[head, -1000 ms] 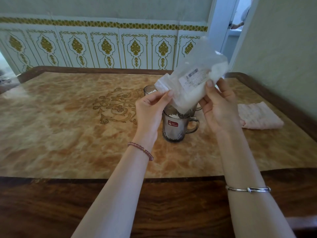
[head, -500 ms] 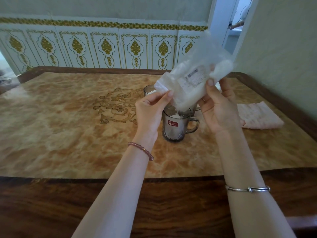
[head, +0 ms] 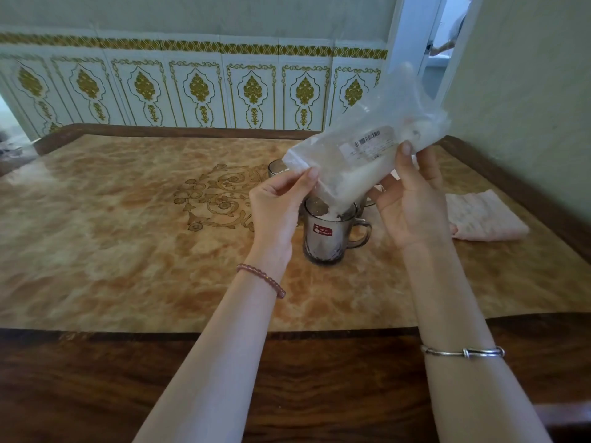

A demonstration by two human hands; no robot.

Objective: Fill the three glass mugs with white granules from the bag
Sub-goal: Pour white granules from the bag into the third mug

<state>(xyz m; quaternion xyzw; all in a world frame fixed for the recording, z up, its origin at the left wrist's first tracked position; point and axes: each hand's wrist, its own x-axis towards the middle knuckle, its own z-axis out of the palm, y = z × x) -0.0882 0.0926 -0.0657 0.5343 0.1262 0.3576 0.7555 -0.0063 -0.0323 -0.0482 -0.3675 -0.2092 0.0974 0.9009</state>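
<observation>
A clear plastic bag (head: 361,155) of white granules is tilted with its open corner down over the nearest glass mug (head: 329,235), which bears a red label and has its handle to the right. White granules lie heaped at that mug's rim. My left hand (head: 275,212) pinches the bag's lower left edge. My right hand (head: 412,199) grips the bag's raised back end. A second mug (head: 276,167) shows behind my left hand, and a third mug (head: 372,198) is mostly hidden behind the bag and my right hand.
The mugs stand on a marble-patterned table (head: 128,251) with a dark wooden border (head: 287,378). A folded pink cloth (head: 483,215) lies at the right. A tiled wall runs behind, and a doorway (head: 447,43) with a person partly visible opens at the upper right.
The bag's back end has risen and swung further right, steepening the tilt. More granules have gathered at the lower corner and in the nearest mug.
</observation>
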